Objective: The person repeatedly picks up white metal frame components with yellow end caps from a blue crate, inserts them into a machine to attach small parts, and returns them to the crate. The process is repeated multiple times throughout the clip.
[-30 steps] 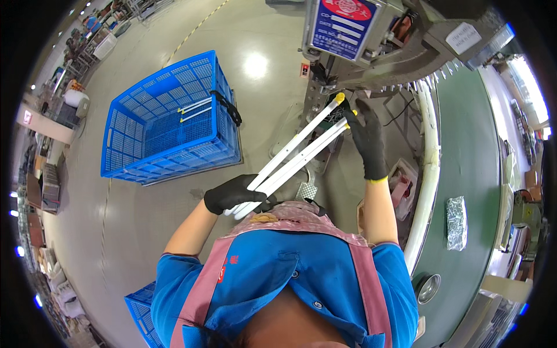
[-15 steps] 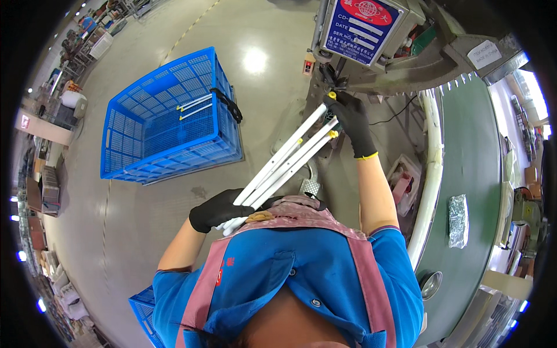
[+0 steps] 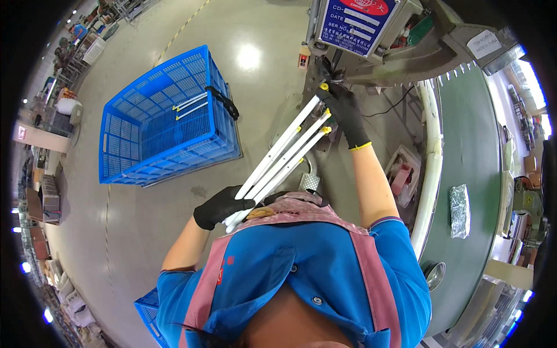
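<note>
Three long white rods (image 3: pixel 282 158) with small yellow tips run slantwise from my waist up toward a grey machine (image 3: pixel 371 40). My left hand (image 3: pixel 223 206), in a black glove, grips their lower ends near my apron. My right hand (image 3: pixel 342 110), also black-gloved, holds their upper ends close under the machine's blue panel (image 3: pixel 355 17). The rods lie side by side, touching one another.
A blue plastic crate (image 3: pixel 165 119) stands on the grey floor to my left, with two white rods lying in it. A green conveyor belt (image 3: pixel 470 162) with a white curved rail runs along my right, carrying a clear wrapped packet (image 3: pixel 459 210). Another blue crate corner (image 3: pixel 149 310) shows behind me.
Both hands have carried the rods forward and up: the upper ends now sit closer under the machine. My left hand has stayed near my waist.
</note>
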Demonstrator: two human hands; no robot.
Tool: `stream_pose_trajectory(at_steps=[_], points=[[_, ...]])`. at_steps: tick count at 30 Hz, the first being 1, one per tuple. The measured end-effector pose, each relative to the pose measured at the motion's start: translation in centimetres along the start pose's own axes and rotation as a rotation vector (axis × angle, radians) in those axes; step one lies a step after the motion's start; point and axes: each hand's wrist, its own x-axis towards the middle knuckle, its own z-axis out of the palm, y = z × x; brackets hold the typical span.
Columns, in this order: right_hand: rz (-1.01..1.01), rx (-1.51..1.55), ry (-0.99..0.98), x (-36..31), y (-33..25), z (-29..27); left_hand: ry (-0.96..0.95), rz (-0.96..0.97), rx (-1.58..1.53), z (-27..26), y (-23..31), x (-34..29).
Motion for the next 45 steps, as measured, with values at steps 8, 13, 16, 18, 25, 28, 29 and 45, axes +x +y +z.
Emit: stream_pose_trajectory(at_steps=[8, 13, 16, 18, 25, 28, 29, 45], points=[[-0.005, -0.031, -0.082, 1.1, 0.7, -0.1, -0.023, 0.008, -0.043, 0.4, 0.7, -0.9], [-0.423, -0.32, -0.088, 3.3, 3.7, 2.2, -0.002, 0.002, -0.153, 1.2, 0.0, -0.6], [-0.336, -0.218, -0.116, 2.8, 6.4, 4.0, 0.017, -0.055, -0.187, 1.5, 0.2, -0.9], [-0.891, -0.436, 0.103, 2.4, 7.4, 4.8, 0.035, -0.067, -0.177, 1.7, 0.3, -1.1], [0.194, 0.179, -0.416, 1.8, 5.7, 2.6, 0.028, -0.13, -0.268, 2.3, 0.0, -0.5], [0.13, 0.41, -0.298, -0.9, 6.2, 2.0, -0.008, -0.115, -0.261, 2.6, 0.2, -0.3], [0.103, 0.387, -0.224, -1.5, 6.7, 1.8, -0.03, -0.102, -0.275, 2.7, 0.2, -0.2], [0.091, 0.353, -0.134, -1.9, 7.4, -1.0, 0.01, -0.098, -0.303, 4.4, 0.4, -0.1]])
